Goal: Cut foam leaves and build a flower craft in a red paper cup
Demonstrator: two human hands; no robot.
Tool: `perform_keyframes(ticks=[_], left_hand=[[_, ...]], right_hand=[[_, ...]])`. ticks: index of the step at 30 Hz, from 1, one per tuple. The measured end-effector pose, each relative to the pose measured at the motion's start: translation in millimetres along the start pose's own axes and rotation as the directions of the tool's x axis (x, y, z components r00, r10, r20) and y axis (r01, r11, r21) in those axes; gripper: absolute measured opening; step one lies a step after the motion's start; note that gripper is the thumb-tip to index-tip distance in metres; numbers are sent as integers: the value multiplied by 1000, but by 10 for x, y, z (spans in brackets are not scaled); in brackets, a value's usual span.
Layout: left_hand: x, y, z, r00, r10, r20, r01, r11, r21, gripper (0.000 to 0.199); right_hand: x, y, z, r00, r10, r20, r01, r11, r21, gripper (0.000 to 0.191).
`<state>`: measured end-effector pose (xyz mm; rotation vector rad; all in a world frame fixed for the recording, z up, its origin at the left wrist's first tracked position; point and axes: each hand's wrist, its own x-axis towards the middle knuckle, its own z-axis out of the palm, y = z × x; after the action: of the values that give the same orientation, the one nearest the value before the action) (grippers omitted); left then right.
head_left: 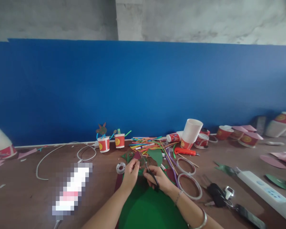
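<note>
My left hand (131,173) is closed, its fingertips pinching a piece of dark red paper (137,156). Just to the right, my right hand (157,178) grips black-handled scissors (153,182), whose blades point up and left beside the red paper. Below both hands lies a large green sheet (150,206), with dark red paper showing at its edges. A green paper piece (155,155) and green scraps lie beyond the hands. A roll of clear tape (120,168) sits left of my left hand.
Colourful sticks (145,143), a stack of paper cups (191,133) and an orange-red cutter (184,151) lie behind. Two decorated cups (103,144) stand back left. Tape rings (190,186), keys (216,194) and a power strip (262,186) are right; a blurred-out device (72,189) is left.
</note>
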<state>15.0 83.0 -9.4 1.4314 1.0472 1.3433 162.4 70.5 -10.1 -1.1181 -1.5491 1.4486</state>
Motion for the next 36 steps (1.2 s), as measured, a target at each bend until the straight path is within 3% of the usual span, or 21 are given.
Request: perform_keyframes(ticks=[12, 19, 36], left_hand=[[1, 0, -27, 998, -40, -57, 40, 999, -3, 25], [-10, 8, 11, 997, -47, 59, 53, 993, -105, 21], [7, -64, -6, 993, -60, 105, 78, 981, -176, 16]], right_hand=[[-35, -79, -2, 1000, 11, 16, -11, 1000, -7, 26], [-30, -83, 8, 1000, 0, -21, -1, 1000, -18, 27], [-22, -50, 5, 1000, 12, 25, -12, 1000, -4, 31]])
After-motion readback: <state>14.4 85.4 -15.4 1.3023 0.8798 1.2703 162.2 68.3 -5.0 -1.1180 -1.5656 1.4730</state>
